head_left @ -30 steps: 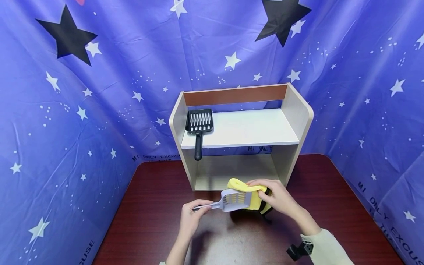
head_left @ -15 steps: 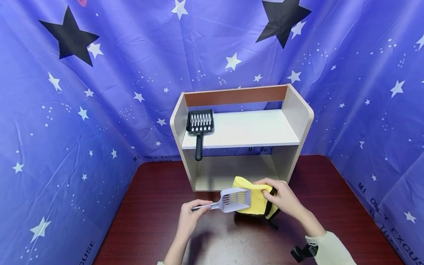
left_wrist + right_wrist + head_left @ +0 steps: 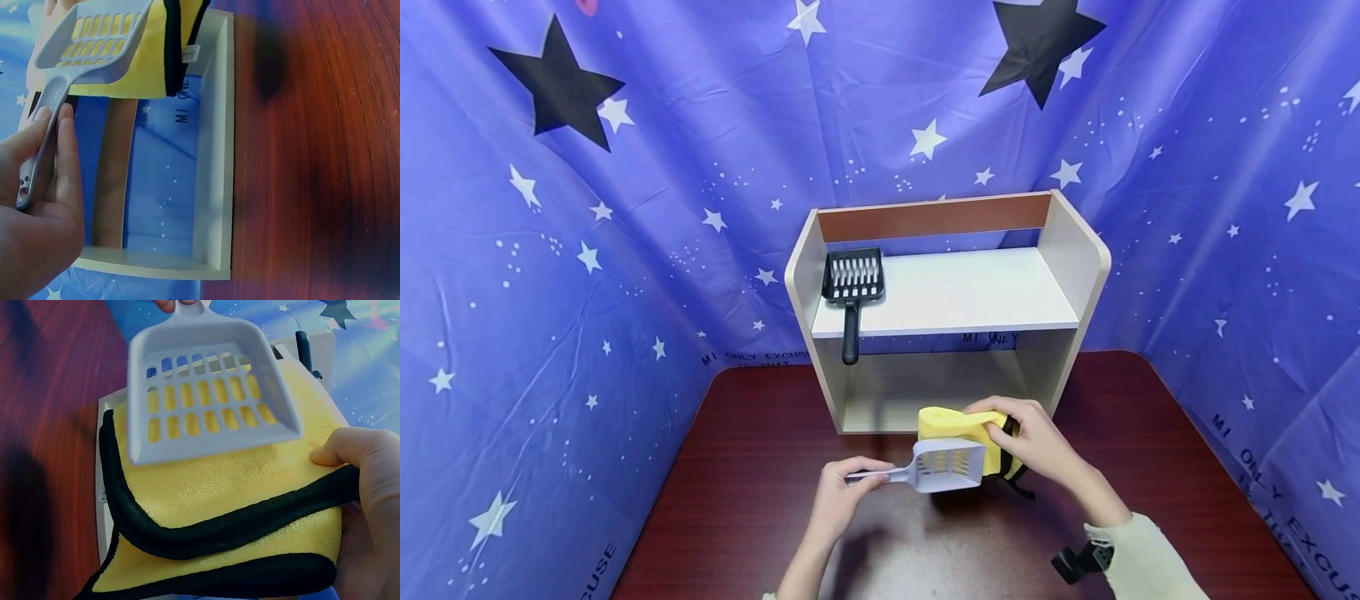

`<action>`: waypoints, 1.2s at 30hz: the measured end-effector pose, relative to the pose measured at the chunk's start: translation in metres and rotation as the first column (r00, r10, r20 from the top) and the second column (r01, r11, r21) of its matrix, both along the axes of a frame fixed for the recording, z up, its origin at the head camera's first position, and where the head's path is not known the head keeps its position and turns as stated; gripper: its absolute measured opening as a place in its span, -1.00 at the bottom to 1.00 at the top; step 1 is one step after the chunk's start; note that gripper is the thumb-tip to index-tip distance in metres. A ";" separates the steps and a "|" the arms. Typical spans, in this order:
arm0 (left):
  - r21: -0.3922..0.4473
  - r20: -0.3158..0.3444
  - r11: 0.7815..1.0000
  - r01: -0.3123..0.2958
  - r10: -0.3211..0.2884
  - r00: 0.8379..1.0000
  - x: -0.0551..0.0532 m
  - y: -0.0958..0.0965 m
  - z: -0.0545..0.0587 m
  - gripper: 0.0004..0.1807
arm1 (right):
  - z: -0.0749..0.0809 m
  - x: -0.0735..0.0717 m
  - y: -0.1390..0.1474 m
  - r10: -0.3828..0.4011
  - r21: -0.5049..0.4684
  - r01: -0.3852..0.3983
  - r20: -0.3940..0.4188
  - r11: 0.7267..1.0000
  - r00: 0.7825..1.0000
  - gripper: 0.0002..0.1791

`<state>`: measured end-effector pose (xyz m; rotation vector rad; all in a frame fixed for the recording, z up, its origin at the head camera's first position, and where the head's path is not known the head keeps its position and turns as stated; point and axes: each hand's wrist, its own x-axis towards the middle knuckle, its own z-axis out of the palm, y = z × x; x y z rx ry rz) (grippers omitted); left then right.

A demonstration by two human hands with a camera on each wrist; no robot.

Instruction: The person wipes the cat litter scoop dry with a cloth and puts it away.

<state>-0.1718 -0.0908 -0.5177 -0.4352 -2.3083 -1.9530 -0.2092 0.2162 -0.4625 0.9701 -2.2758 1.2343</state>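
My left hand (image 3: 841, 497) grips the handle of a light grey slotted litter scoop (image 3: 951, 464), its pan turned to the right. A folded yellow cloth with black edging (image 3: 961, 423) is pinched between the thumb and fingers of my right hand (image 3: 1033, 440). In the right wrist view the scoop's pan (image 3: 206, 447) overlaps the yellow face of the cloth (image 3: 206, 494), and yellow shows through its slots. The left wrist view has the thumb and fingers (image 3: 67, 162) around the handle, with the cloth (image 3: 137, 81) behind the pan.
A small two-level shelf (image 3: 943, 292) stands at the back of the dark red table (image 3: 760, 433). On its upper board lies a black slotted scoop (image 3: 853, 279), handle jutting over the front edge. Blue star-patterned curtains (image 3: 700, 167) enclose the table.
The scoop has shifted right and slightly down in front of the cloth. The cloth first swung right and lower, then came back left, its top edge folding.
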 end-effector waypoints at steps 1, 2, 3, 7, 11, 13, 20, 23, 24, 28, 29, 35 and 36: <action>0.003 0.003 1.000 0.003 -0.003 1.000 0.000 0.001 0.000 -0.85 | 0.001 0.000 -0.001 0.006 0.003 -0.006 -0.002 1.000 1.000 -0.59; 0.003 0.001 1.000 0.006 -0.006 1.000 0.000 0.001 0.000 -0.85 | 0.002 0.000 -0.002 0.012 0.007 -0.012 -0.004 1.000 1.000 -0.59; 0.006 0.003 1.000 0.008 -0.008 1.000 0.000 0.002 -0.001 -0.85 | 0.003 0.000 -0.003 0.018 0.012 -0.018 -0.004 1.000 1.000 -0.58; 0.008 0.008 1.000 0.015 -0.015 1.000 0.000 0.003 -0.001 -0.84 | 0.006 0.000 -0.007 0.033 0.042 -0.033 0.003 0.999 0.999 -0.56; 0.011 0.022 1.000 0.015 -0.016 1.000 0.000 0.005 -0.001 -0.83 | 0.008 0.001 -0.011 0.032 0.093 -0.033 0.007 0.995 0.999 -0.55; 0.017 0.036 1.000 0.014 -0.014 0.999 0.001 0.005 0.000 -0.83 | 0.009 0.002 -0.014 0.038 0.113 -0.038 -0.002 0.993 0.999 -0.55; 0.029 0.067 1.000 0.002 -0.004 0.998 0.002 0.008 0.003 -0.84 | 0.007 0.003 -0.017 0.084 0.167 -0.077 -0.036 0.983 0.996 -0.54; 0.041 0.071 0.999 -0.001 -0.002 0.997 0.002 0.009 0.003 -0.84 | 0.007 0.004 -0.016 0.088 0.200 -0.079 -0.037 0.977 0.995 -0.53; 0.046 0.073 0.999 -0.002 -0.001 0.997 0.002 0.009 0.003 -0.84 | 0.007 0.004 -0.016 0.089 0.208 -0.080 -0.033 0.975 0.995 -0.53; 0.054 0.078 0.999 -0.009 0.004 0.997 0.001 0.009 0.002 -0.84 | 0.008 0.004 -0.015 0.097 0.214 -0.090 -0.025 0.973 0.995 -0.52; 0.051 0.077 0.999 -0.011 0.007 0.997 0.001 0.009 0.002 -0.85 | 0.007 0.004 -0.014 0.100 0.211 -0.094 -0.021 0.973 0.995 -0.52; 0.070 0.074 0.997 -0.014 0.009 0.997 0.001 0.008 0.002 -0.84 | 0.007 0.003 -0.011 0.114 0.170 -0.112 -0.002 0.979 0.994 -0.50; 0.077 0.074 0.997 -0.014 0.008 0.997 0.001 0.007 0.002 -0.84 | 0.007 0.003 -0.010 0.116 0.161 -0.115 0.000 0.980 0.993 -0.50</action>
